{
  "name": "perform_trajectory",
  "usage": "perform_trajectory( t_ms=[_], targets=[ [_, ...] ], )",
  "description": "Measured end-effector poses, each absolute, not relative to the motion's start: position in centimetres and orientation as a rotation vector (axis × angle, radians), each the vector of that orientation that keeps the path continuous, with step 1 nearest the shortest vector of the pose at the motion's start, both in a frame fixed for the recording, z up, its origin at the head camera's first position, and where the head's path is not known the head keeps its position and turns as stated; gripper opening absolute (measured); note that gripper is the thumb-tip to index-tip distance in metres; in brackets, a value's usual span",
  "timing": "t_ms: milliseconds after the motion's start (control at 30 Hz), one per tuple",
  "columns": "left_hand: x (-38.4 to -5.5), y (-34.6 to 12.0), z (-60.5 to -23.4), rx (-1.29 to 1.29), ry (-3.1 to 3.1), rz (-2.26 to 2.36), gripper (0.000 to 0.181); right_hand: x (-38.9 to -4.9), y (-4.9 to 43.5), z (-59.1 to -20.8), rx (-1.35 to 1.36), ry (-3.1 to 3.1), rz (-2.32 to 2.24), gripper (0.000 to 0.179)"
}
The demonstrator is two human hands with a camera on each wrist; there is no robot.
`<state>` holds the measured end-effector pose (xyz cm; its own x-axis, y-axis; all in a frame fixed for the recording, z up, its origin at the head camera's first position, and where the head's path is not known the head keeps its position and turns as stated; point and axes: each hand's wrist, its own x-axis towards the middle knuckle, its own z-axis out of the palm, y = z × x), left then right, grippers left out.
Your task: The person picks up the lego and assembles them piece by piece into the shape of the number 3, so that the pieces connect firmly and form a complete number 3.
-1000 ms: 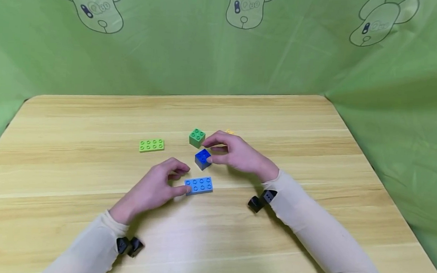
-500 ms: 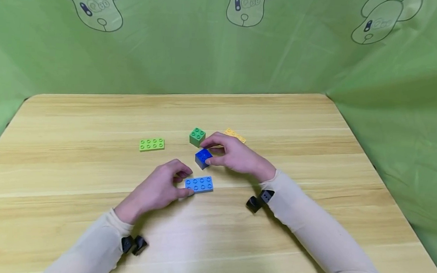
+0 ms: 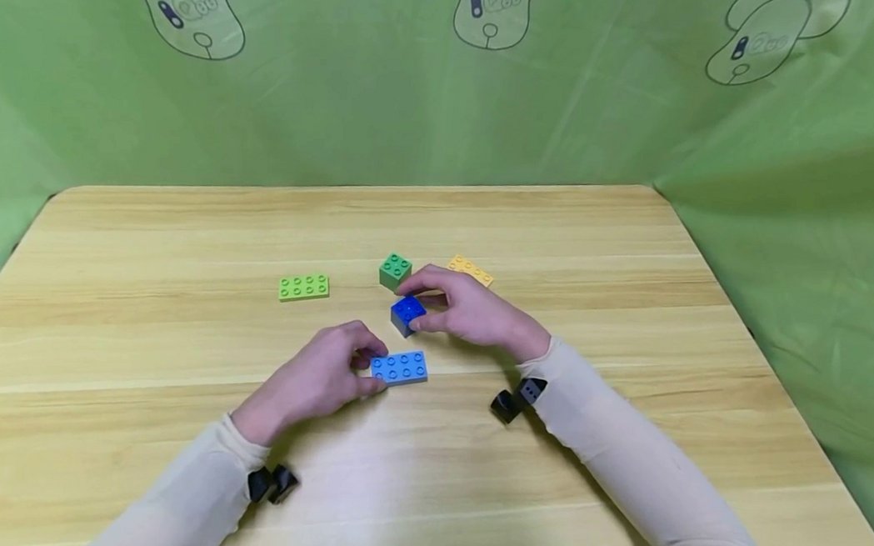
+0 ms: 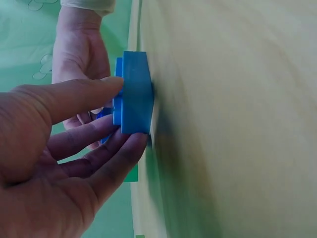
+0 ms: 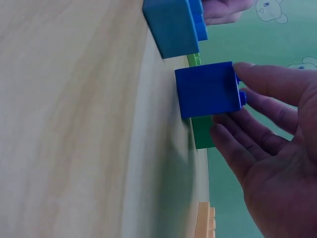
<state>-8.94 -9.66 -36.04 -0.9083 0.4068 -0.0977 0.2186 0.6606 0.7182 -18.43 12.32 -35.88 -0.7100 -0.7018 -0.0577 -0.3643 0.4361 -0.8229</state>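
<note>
A light blue toy building brick [image 3: 404, 369], studs up, lies on the table in the head view. My left hand [image 3: 314, 378] pinches its left end, thumb on the near side and fingers on the far side. Just behind it stands a smaller dark blue building brick [image 3: 406, 313]. From the right, my right hand [image 3: 472, 310] holds this one between thumb and fingers. In the right wrist view, the thumb lies at the studded edge of the dark blue brick [image 5: 208, 90], with fingertips at the opposite side.
A green brick [image 3: 395, 272] stands close behind the dark blue one, near my right fingertips. To the left lies a flat lime green brick [image 3: 304, 287]. A flat yellow brick [image 3: 473, 270] is partly hidden behind my right hand. Green cloth [image 3: 356, 118] hangs behind the wooden table [image 3: 142, 305].
My left hand has moved slightly right, its thumb and fingers closing on the light blue brick. My right hand has shifted a little left around the dark blue brick, uncovering more of the yellow one.
</note>
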Motion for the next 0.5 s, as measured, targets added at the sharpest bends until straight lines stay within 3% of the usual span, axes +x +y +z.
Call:
perform_trajectory(
  t_ms=[500],
  targets=[
    [-9.29, -9.8, -36.31, 0.573, 2.642, 1.062, 0.03, -18.54, 12.26, -35.86, -0.941, 2.344, -1.08, 0.037]
  ],
)
